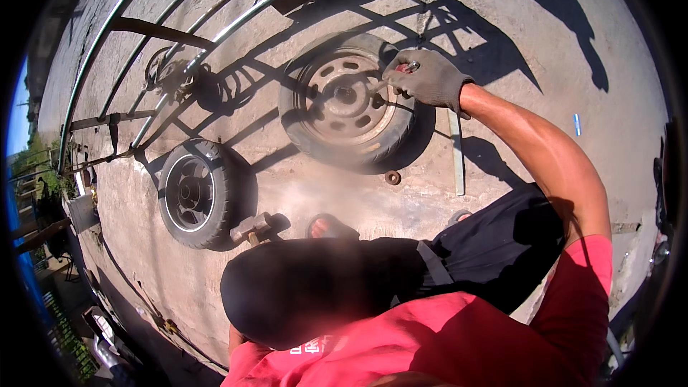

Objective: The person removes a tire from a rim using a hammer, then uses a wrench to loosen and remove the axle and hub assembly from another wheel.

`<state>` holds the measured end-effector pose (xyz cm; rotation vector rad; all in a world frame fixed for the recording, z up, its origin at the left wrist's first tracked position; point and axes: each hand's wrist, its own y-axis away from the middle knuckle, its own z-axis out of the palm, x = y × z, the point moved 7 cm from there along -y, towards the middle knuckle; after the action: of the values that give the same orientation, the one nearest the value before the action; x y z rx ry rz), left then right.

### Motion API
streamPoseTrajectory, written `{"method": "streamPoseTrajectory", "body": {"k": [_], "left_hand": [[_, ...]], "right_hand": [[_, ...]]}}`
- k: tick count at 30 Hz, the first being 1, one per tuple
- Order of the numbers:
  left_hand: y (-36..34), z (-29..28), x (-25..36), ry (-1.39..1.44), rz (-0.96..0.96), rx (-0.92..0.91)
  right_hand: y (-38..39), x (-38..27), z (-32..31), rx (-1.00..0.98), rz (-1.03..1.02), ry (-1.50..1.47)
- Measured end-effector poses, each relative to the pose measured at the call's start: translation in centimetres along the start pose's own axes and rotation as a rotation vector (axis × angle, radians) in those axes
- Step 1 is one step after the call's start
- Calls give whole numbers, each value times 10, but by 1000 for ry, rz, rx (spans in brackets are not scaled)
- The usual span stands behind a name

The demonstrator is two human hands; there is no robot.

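Reaching over the right side of the large wheel (342,94), the right hand (419,77), in a grey work glove, has its fingers curled tightly round a small red tool (409,67). From here I see the tool's pale end pointing left, toward the wheel's hub, but I can't tell whether it touches the metal. The left hand is hidden from me, so I can't tell how its fingers stand.

The large wheel lies flat on the concrete ground (301,190), far beyond the person's dark-trousered knees (301,279), its slotted rim dusty brown inside a black tyre. Just off its near edge sits a little rusty ring (393,177); to the right lies a narrow flat metal strip (458,161). A smaller spoked wheel (189,194) rests nearer and to the left, with a hammer (252,226) beside it. Far left rises a tubular metal frame (154,31), throwing barred shadows across the large wheel.
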<state>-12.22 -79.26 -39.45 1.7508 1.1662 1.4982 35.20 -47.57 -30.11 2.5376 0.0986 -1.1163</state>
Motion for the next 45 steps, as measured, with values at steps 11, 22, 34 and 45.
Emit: {"method": "streamPoseTrajectory", "body": {"k": [11, 22, 34, 45], "left_hand": [[-28, 98, 139, -325, 414, -171], [-105, 208, 245, -718, 878, -127], [-113, 215, 234, -531, 591, -249], [42, 216, 340, -275, 1147, -209]], "right_hand": [[0, 6, -10, 44, 45, 30], [0, -7, 0, -32, 52, 72], [-4, 3, 1, 3, 25, 46], [-16, 23, 2, 46, -1, 36]]}}
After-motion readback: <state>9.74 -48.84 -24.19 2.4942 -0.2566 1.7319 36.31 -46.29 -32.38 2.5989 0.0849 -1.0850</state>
